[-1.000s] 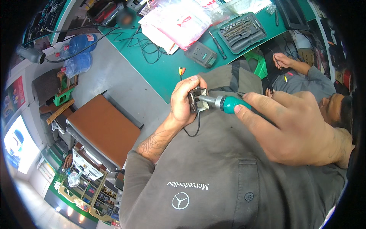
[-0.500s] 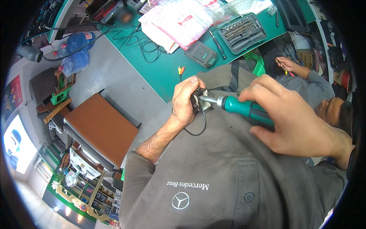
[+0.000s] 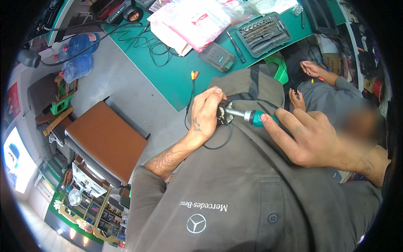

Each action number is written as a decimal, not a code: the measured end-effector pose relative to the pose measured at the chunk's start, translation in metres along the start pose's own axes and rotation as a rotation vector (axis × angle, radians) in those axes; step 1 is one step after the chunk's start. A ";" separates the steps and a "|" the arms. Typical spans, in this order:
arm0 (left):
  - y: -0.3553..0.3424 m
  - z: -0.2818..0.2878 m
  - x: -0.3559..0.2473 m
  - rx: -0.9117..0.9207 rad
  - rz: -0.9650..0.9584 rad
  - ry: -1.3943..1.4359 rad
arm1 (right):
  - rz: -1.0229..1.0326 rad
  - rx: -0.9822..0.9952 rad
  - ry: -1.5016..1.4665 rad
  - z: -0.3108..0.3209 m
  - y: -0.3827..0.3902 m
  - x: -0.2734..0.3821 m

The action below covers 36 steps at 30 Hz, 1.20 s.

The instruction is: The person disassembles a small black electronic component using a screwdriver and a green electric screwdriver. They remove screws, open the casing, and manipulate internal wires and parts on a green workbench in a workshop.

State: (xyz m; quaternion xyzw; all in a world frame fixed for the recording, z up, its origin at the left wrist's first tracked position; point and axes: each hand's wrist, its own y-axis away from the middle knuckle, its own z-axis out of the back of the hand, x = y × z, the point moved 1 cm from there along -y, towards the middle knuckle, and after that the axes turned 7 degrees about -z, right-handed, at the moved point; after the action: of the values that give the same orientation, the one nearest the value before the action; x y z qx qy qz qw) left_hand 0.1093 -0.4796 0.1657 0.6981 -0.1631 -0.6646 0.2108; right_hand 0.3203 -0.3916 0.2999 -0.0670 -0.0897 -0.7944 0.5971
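Note:
My left hand [image 3: 205,110] is closed around a small black device [image 3: 222,112] with pale residue on its face, held in front of my shirt. A thin black cable [image 3: 227,138] loops below it, and yellow and red plugs [image 3: 194,75] stick up beyond the fingers. In my right hand [image 3: 304,136] is a screwdriver [image 3: 255,118] with a green and black handle, its fingers wrapped round the grip. Its metal shaft points left and meets the device; the tip is hidden there.
On the green table [image 3: 161,80] are an open tool case [image 3: 263,35], a slim screwdriver [image 3: 236,47], a grey battery pack [image 3: 216,56], plastic bags [image 3: 189,25] and black cables. A brown-topped seat [image 3: 107,140] stands at left. At right, another person's hand [image 3: 312,68] holds thin cables.
My right hand has turned on the screwdriver handle, with its fingers now wrapped over more of the grip. The other person's second hand has come into sight. The whole view has shifted slightly.

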 end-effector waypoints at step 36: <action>-0.012 -0.006 0.012 0.097 0.139 0.253 | 0.049 -0.204 0.136 -0.014 0.002 -0.005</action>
State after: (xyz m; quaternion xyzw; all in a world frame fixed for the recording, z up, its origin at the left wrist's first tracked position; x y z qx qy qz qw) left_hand 0.1159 -0.4754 0.1495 0.7726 -0.2149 -0.5464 0.2413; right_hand 0.3235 -0.3910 0.2850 -0.0755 0.0340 -0.7871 0.6112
